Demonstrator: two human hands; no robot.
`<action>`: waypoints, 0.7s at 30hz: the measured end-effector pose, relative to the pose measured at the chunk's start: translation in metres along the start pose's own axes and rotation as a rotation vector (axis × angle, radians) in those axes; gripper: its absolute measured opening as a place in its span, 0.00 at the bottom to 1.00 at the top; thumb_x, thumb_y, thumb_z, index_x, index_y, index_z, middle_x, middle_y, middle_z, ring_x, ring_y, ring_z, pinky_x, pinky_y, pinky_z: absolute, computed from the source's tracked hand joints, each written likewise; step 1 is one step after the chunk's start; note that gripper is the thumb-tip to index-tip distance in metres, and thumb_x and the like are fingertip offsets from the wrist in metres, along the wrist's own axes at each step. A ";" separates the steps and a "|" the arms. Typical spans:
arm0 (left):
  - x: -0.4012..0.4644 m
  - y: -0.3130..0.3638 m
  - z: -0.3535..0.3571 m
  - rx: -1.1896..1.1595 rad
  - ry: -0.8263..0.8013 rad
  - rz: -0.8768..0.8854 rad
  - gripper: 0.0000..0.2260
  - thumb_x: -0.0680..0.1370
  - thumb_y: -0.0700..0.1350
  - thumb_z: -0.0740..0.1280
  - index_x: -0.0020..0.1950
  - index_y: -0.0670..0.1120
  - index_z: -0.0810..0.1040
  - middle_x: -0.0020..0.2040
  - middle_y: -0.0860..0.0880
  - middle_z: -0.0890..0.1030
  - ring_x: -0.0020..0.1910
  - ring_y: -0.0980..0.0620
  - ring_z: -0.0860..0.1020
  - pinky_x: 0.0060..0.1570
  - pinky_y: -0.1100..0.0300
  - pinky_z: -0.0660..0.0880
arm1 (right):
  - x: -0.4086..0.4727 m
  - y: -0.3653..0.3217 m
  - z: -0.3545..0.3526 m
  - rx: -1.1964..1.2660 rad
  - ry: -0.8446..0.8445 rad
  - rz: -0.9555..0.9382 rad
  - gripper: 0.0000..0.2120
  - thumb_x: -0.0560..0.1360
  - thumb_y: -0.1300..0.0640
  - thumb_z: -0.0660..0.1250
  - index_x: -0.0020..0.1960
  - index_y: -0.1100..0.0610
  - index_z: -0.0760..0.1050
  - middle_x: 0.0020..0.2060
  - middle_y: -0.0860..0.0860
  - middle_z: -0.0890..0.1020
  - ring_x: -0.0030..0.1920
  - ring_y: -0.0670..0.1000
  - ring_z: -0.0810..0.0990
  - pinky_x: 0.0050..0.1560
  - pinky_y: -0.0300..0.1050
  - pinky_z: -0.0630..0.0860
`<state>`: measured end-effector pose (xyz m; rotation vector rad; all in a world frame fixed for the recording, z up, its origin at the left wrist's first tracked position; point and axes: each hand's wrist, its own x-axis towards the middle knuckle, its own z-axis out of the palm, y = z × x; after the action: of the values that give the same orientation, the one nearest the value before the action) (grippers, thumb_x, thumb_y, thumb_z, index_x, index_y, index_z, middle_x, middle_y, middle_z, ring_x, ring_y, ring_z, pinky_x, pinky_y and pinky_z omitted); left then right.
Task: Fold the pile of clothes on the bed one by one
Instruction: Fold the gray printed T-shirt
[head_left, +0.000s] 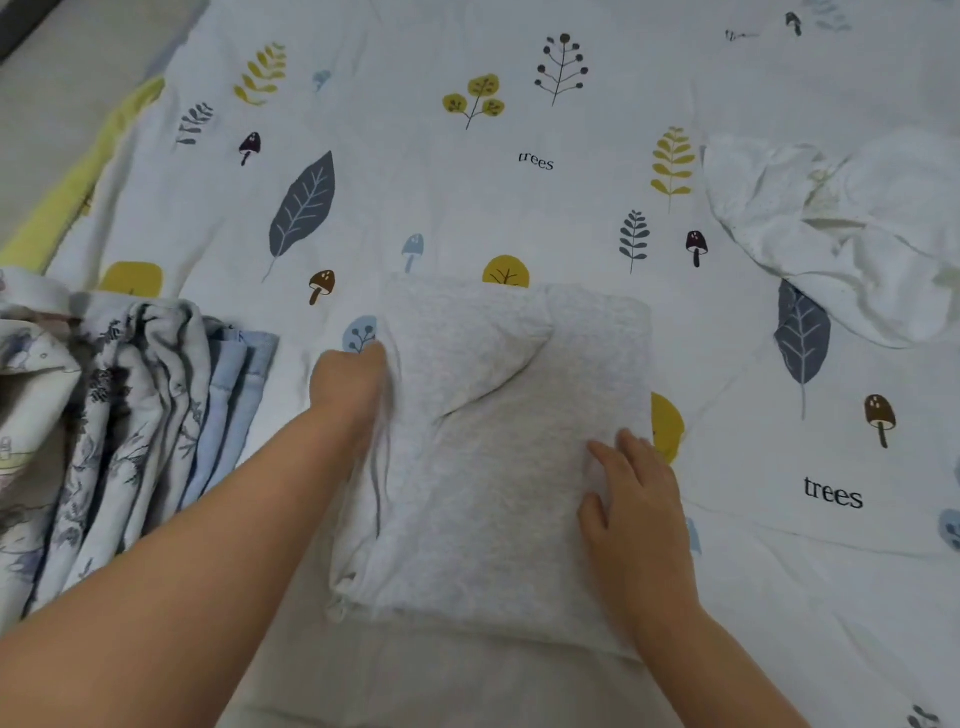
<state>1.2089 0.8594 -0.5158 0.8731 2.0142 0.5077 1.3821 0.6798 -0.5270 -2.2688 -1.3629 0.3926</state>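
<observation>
A light grey garment (493, 441) lies folded into a rough rectangle in the middle of the bed. My left hand (350, 382) is at its left edge with the fingers tucked into or under the cloth, so they are hidden. My right hand (631, 499) rests flat on the garment's right edge with the fingers straight and spread. A diagonal crease runs across the top layer of the garment.
A stack of patterned and pale blue clothes (119, 426) lies at the left. A crumpled white garment (841, 228) sits at the upper right. The bed sheet (467, 182) is printed with leaves and mushrooms. The bed's left edge and floor (47, 104) show at upper left.
</observation>
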 end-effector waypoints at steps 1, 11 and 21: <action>-0.002 0.000 0.001 0.036 0.034 0.088 0.18 0.78 0.51 0.62 0.60 0.39 0.70 0.58 0.41 0.77 0.55 0.42 0.76 0.54 0.54 0.72 | 0.001 0.000 0.000 0.000 0.002 0.000 0.22 0.66 0.65 0.62 0.59 0.64 0.77 0.62 0.65 0.75 0.64 0.66 0.71 0.66 0.57 0.64; -0.040 -0.007 0.041 0.530 -0.097 0.795 0.08 0.75 0.49 0.66 0.49 0.46 0.75 0.46 0.48 0.77 0.48 0.47 0.74 0.45 0.56 0.66 | -0.004 0.001 0.006 -0.082 0.044 -0.047 0.23 0.63 0.64 0.63 0.58 0.64 0.77 0.59 0.66 0.76 0.60 0.68 0.75 0.62 0.60 0.65; -0.034 -0.026 0.018 0.634 0.121 1.356 0.21 0.72 0.42 0.62 0.64 0.40 0.71 0.64 0.38 0.74 0.60 0.42 0.70 0.54 0.51 0.65 | -0.007 0.012 0.007 -0.242 0.050 -0.293 0.26 0.68 0.55 0.57 0.66 0.58 0.68 0.65 0.61 0.74 0.66 0.61 0.66 0.62 0.58 0.69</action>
<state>1.2268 0.8174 -0.5230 2.6465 1.3968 0.6124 1.3847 0.6700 -0.5393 -2.1968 -1.7657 0.0754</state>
